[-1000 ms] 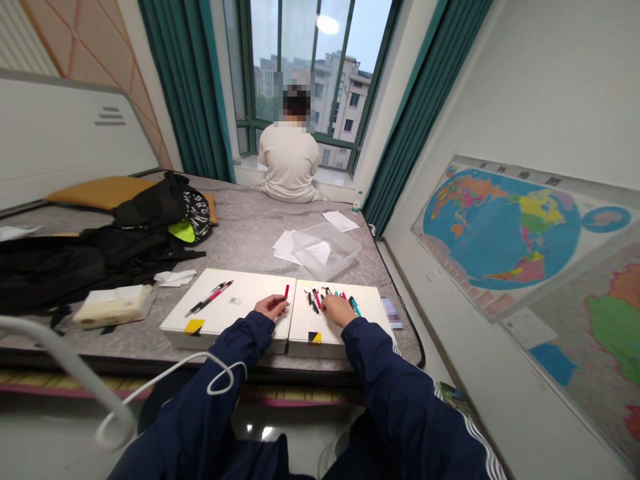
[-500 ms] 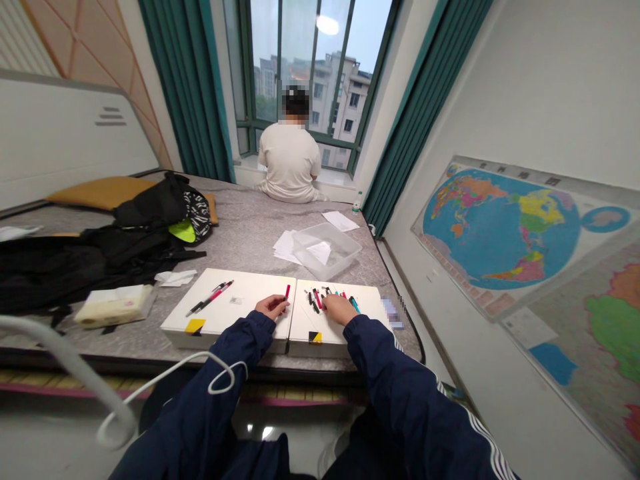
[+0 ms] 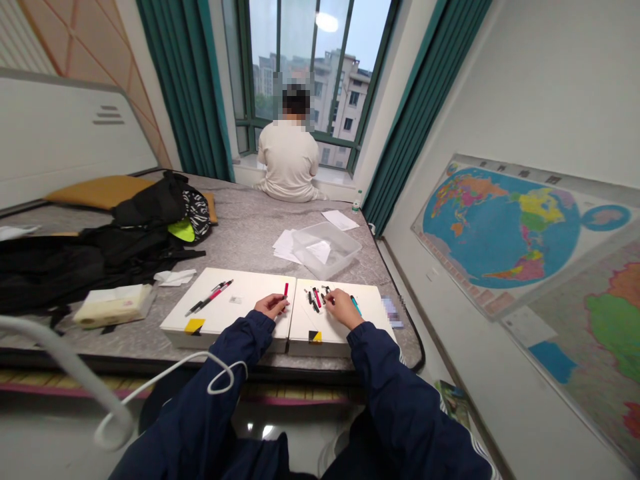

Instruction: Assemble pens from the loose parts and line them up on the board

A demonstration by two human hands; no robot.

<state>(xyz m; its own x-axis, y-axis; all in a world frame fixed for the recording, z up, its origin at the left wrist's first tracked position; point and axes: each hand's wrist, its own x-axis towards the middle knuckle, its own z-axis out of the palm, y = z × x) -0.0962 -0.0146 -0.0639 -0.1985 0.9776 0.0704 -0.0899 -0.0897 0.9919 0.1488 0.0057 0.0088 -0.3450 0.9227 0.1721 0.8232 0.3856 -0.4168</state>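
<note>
My left hand point(image 3: 271, 306) pinches a red pen barrel point(image 3: 286, 289), which stands upright above the right side of the left white box point(image 3: 255, 285). Two pens point(image 3: 214, 297), one with a red barrel, lie side by side on that box. Over the right white box point(image 3: 374, 308), my right hand point(image 3: 344, 309) has its thumb and fingers closed at the edge of a group of small pen parts point(image 3: 313, 300), black and red. Whatever sits in those fingertips is too small to make out. A teal pen part point(image 3: 355, 305) lies just beyond my right hand, partly covered by it.
Behind the boxes are a clear plastic bin point(image 3: 345, 257) and paper sheets point(image 3: 284, 247). To the left lie a tissue pack point(image 3: 115, 307) and black bags point(image 3: 100, 257). A white cable point(image 3: 200, 357) loops over my left sleeve. A person point(image 3: 289, 160) sits by the window.
My right hand has lifted and turned slightly over the pen parts, its fingertips shifting a little right. My left hand keeps the red barrel almost in place.
</note>
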